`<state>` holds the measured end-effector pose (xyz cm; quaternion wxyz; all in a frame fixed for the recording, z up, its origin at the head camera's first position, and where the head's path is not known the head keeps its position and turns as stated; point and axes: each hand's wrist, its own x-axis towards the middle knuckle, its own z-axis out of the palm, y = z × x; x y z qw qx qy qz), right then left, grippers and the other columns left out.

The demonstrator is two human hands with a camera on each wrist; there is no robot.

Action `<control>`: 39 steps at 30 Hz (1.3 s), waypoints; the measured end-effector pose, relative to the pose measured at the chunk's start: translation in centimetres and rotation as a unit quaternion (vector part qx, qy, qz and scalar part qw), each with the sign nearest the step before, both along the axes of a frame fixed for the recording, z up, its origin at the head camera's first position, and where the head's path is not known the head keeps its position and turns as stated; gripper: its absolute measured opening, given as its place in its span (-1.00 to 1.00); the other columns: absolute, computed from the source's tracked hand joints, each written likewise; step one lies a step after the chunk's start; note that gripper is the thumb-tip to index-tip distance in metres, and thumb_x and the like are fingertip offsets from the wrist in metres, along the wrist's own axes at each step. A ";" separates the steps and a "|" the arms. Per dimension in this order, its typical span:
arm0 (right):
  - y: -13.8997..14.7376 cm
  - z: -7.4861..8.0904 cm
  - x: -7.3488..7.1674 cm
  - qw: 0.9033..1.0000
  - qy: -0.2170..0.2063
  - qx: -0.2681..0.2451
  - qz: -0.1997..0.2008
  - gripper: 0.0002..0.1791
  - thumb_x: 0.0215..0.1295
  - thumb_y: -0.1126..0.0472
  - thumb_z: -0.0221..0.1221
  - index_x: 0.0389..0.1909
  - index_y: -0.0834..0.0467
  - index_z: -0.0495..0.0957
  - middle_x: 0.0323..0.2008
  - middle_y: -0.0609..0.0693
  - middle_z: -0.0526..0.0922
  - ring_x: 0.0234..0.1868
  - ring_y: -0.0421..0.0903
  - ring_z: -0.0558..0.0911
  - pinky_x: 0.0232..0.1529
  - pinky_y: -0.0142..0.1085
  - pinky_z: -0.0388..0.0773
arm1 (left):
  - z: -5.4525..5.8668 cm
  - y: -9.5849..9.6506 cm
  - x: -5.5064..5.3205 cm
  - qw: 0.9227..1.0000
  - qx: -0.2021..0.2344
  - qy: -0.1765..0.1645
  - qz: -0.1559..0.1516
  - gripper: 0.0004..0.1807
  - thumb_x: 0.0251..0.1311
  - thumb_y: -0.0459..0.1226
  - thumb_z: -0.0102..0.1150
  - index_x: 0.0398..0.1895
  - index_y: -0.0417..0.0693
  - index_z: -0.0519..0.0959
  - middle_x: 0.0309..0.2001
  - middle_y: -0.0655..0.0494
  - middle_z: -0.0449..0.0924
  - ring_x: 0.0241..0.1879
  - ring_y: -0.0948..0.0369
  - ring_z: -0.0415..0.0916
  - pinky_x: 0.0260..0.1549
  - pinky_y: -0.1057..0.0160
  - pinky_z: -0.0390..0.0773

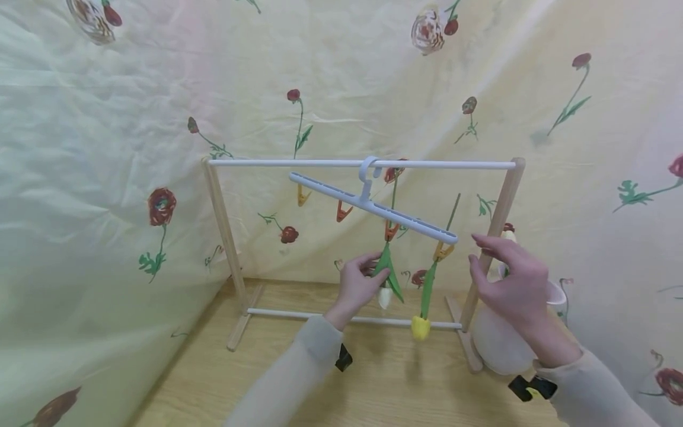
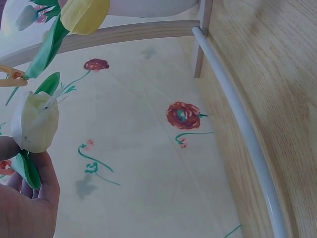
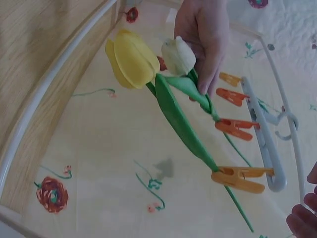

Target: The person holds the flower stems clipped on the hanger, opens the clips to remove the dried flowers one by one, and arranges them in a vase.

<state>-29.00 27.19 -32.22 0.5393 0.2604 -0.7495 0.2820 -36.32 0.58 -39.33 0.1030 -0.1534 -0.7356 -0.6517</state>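
My L hand point(image 1: 358, 286) pinches the white flower point(image 1: 385, 298). My R hand point(image 1: 511, 273) is loose, nr the yellow flower point(image 1: 421, 328), right of the hanger point(image 1: 331, 191).

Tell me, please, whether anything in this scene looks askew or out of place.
The hanger looks askew: hooked on the top rail, it slants down to the right in the head view. Probably uneven load: the white tulip and yellow tulip are clipped to the low half, while the other two clips hold no flower.
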 end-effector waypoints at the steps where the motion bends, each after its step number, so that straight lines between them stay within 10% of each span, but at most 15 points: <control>1: -0.2 0.0 0.1 1.000 -0.004 0.000 0.006 -0.56 0.03 0.50 0.39 0.02 0.35 0.75 -0.08 0.28 0.83 0.06 -0.70 0.56 0.13 -0.77 0.46 | 0.0 0.1 0.0 1.000 0.000 -0.001 0.000 -0.60 0.32 -0.29 0.45 0.22 -0.06 0.70 0.00 -0.01 0.80 -0.12 0.28 0.73 -0.07 0.37 0.76; 10: -2.3 -0.6 0.5 0.999 -0.047 0.015 0.013 -0.53 0.13 0.44 0.39 0.11 0.17 0.75 -0.02 0.09 0.86 0.02 -0.50 0.72 0.10 -0.73 0.53 | 0.0 0.4 0.1 1.000 0.006 0.008 -0.003 -0.62 0.32 -0.31 0.44 0.19 -0.10 0.70 -0.02 -0.03 0.81 -0.11 0.21 0.76 -0.06 0.33 0.78; 18: -4.8 -1.4 -1.4 0.998 -0.032 -0.008 0.058 -0.51 0.06 0.54 0.44 0.08 0.25 0.76 -0.07 0.17 0.86 -0.09 -0.19 0.84 0.04 -0.66 0.61 | 0.4 0.6 0.3 1.000 0.016 0.005 -0.001 -0.61 0.29 -0.33 0.46 0.18 -0.13 0.71 -0.02 -0.06 0.81 -0.13 0.23 0.76 -0.07 0.33 0.78; 27: -6.9 -3.0 -3.5 0.993 -0.107 -0.030 0.032 -0.60 0.15 0.35 0.52 0.04 0.32 0.76 -0.11 0.26 0.85 -0.25 0.16 0.87 -0.19 -0.64 0.65 | 0.1 1.2 0.4 1.000 0.010 -0.001 -0.003 -0.60 0.27 -0.34 0.48 0.18 -0.08 0.72 -0.06 -0.03 0.82 -0.18 0.28 0.76 -0.13 0.34 0.79; 39: -9.4 -2.9 -6.5 0.980 -0.181 -0.077 0.017 -0.58 0.29 0.23 0.49 0.09 0.37 0.72 -0.07 0.32 0.82 -0.20 0.21 0.86 -0.25 0.00 0.81 | 0.0 1.6 0.3 1.000 0.005 0.017 0.014 -0.61 0.26 -0.33 0.48 0.16 -0.08 0.73 -0.07 -0.05 0.83 -0.18 0.26 0.77 -0.14 0.35 0.78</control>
